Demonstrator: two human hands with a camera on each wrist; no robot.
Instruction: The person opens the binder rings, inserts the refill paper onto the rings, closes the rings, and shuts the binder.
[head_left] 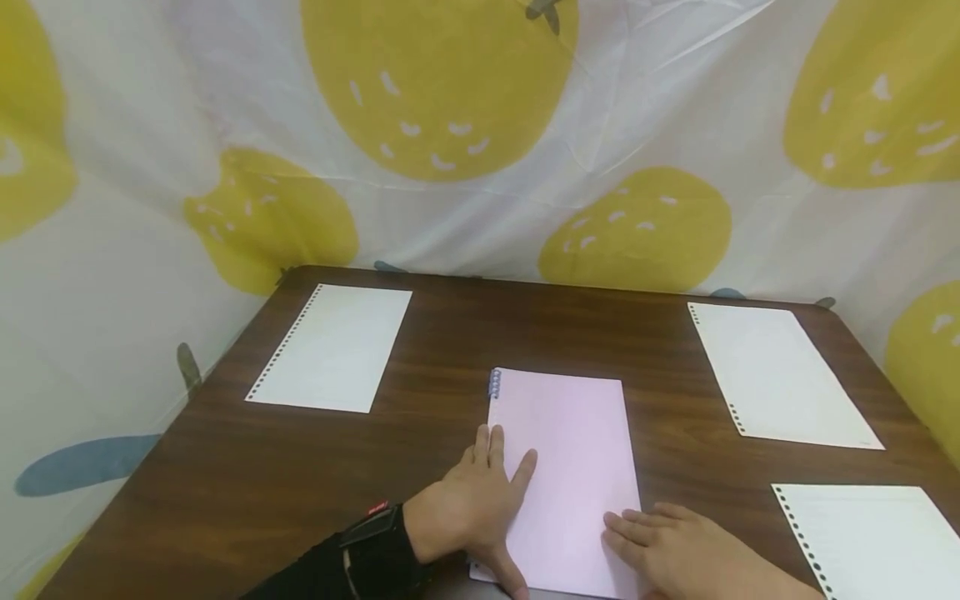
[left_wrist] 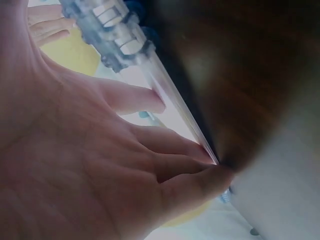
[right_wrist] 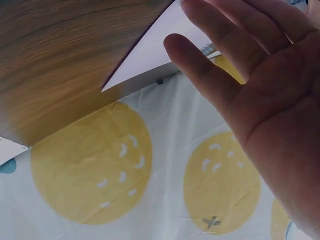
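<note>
A pink sheet [head_left: 570, 467] lies flat in the middle of the brown table [head_left: 225, 483], with a short clear ring binder strip [head_left: 494, 383] at its top left corner. My left hand [head_left: 480, 500] rests flat on the sheet's left edge with straight fingers. In the left wrist view the fingertips [left_wrist: 210, 155] touch the clear binder strip [left_wrist: 165, 85]. My right hand [head_left: 667, 550] lies flat on the sheet's lower right corner, fingers together. From the right wrist view the right hand [right_wrist: 260, 85] shows an open palm, its fingers reaching the sheet corner [right_wrist: 150, 55].
Three white hole-punched sheets lie on the table: one at the back left [head_left: 333, 346], one at the back right [head_left: 776, 375], one at the front right [head_left: 870, 537]. A white cloth with yellow fruit shapes [head_left: 450, 100] hangs around the table's sides and back.
</note>
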